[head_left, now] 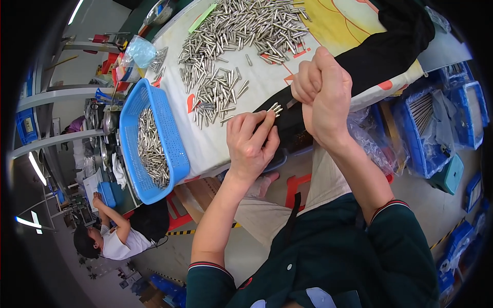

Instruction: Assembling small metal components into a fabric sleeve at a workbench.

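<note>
Pinched in the fingers of my left hand (250, 142) are several small metal pins (276, 109), their ends fanned out toward my right hand. My right hand (324, 95) is closed in a fist just to the right of them. A short flat grey piece (291, 103) shows by its lower fingers; I cannot tell what it belongs to. Both hands are over a black cloth (367, 62) along the near table edge. Beyond them a large heap of slim silver metal pins (241, 31) spreads over the pale table cover (205, 149).
A blue plastic basket (177, 149) with many pins stands at the table's left. Green strip (201, 18) lies by the heap. On the right are blue bins (418, 149) with metal rods and plastic bags. A person in a white shirt (123, 241) sits at the far left.
</note>
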Available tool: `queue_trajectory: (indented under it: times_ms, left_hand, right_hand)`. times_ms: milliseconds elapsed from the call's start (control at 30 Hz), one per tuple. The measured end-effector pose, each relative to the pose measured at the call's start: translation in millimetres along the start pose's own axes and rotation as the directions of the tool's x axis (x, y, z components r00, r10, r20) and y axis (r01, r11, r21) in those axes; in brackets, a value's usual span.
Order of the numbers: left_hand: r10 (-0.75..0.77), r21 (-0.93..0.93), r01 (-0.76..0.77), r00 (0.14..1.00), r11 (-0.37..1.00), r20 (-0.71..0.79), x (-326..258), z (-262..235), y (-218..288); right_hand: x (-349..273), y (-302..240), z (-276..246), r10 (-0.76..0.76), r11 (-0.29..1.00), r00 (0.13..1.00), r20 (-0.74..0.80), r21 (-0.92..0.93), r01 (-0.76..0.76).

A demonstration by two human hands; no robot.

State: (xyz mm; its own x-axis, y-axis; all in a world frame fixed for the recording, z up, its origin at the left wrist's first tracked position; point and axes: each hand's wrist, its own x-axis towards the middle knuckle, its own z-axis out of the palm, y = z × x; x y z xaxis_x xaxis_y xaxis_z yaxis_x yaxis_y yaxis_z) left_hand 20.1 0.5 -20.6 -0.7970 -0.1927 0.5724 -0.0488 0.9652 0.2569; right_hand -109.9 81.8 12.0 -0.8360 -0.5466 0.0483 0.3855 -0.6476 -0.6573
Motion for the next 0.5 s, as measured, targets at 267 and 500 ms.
queue_trajectory:
  times_ms: [267,500]
  left_hand:
    - [0.023,0.018,-0.023,1.0,1.0,0.008,0,0,-1]
    - [0.019,0.016,-0.019,1.0,1.0,0.007,-1,0,-1]
  right_hand:
    - [-10,5,0,0.019,0.998,1.0,0.016,0.055,-0.02]
    - [-9,6,3,-0.011,1.0,1.0,0.019,0.013,0.01]
